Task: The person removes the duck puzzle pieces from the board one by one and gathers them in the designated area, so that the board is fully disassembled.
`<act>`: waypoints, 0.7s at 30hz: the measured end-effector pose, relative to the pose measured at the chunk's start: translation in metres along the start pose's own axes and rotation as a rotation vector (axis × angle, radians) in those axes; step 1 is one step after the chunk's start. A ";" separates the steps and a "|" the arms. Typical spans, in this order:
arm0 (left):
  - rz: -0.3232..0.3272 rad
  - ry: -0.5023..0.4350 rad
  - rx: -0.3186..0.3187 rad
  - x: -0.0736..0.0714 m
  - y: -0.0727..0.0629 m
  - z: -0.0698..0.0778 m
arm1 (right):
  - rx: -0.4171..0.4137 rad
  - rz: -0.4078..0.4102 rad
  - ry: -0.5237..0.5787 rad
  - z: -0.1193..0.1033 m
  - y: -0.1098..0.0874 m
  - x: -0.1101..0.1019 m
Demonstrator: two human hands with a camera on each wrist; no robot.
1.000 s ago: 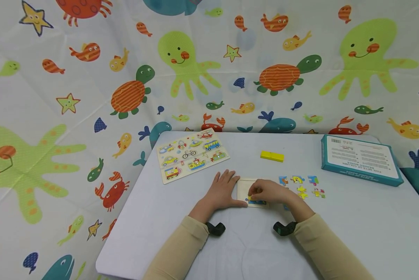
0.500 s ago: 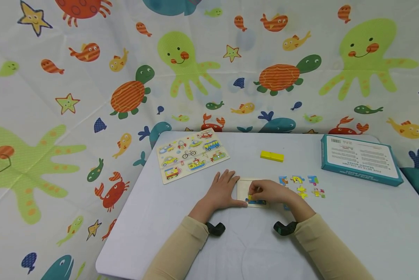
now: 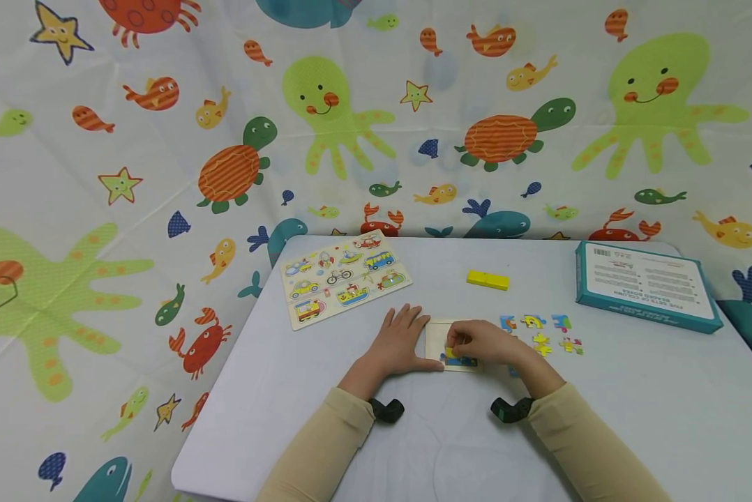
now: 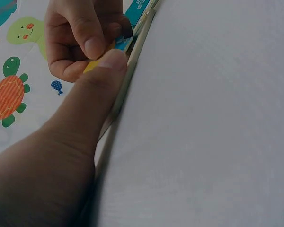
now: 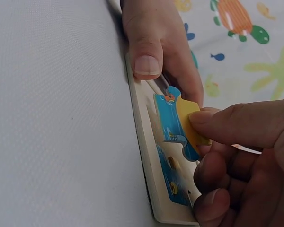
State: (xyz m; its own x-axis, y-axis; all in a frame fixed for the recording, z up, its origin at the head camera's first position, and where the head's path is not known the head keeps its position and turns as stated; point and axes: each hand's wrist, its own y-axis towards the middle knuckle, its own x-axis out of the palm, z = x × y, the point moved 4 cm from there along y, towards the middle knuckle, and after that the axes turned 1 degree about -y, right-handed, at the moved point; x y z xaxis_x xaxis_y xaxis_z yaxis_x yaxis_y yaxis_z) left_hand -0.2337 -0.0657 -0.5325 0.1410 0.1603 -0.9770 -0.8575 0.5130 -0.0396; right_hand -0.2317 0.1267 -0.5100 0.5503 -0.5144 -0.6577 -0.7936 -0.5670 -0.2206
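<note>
My right hand point(image 3: 481, 341) pinches a blue and yellow jigsaw puzzle piece point(image 5: 166, 120) between thumb and fingers. The piece is tilted over a small wooden puzzle tray point(image 3: 435, 336), its printed face showing in the right wrist view. Another blue piece point(image 5: 169, 182) lies in the tray near that hand. At the tray's left side, my left hand point(image 3: 396, 345) rests with its fingers spread and straight, its thumb point(image 5: 147, 64) on the near corner. In the left wrist view, the left thumb point(image 4: 102, 78) partly covers the held piece.
Several loose puzzle pieces point(image 3: 542, 344) lie right of the tray, some partly behind the right hand. A yellow block point(image 3: 487, 280) lies farther back. A vehicle puzzle board point(image 3: 344, 279) is at back left, a teal box point(image 3: 649, 286) at back right. A sea-animal cloth point(image 3: 376, 132) hangs behind.
The piece in my right hand has turned slightly over the tray, so more of its yellow shows. My left hand stays in place.
</note>
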 end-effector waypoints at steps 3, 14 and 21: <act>-0.003 -0.001 0.001 0.000 0.000 0.000 | -0.006 0.020 -0.001 0.001 -0.002 -0.002; 0.003 -0.019 0.002 -0.001 -0.001 0.001 | 0.076 0.066 -0.004 0.009 -0.025 -0.024; 0.005 -0.010 0.008 0.001 0.000 -0.001 | 0.101 0.104 0.021 0.028 -0.048 -0.044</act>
State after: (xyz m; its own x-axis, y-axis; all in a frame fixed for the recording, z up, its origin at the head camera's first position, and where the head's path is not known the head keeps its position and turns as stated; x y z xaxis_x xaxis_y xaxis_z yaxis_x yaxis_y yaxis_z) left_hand -0.2339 -0.0661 -0.5337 0.1419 0.1711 -0.9750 -0.8540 0.5192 -0.0332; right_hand -0.2251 0.1948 -0.4907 0.4684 -0.5807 -0.6659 -0.8681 -0.4428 -0.2244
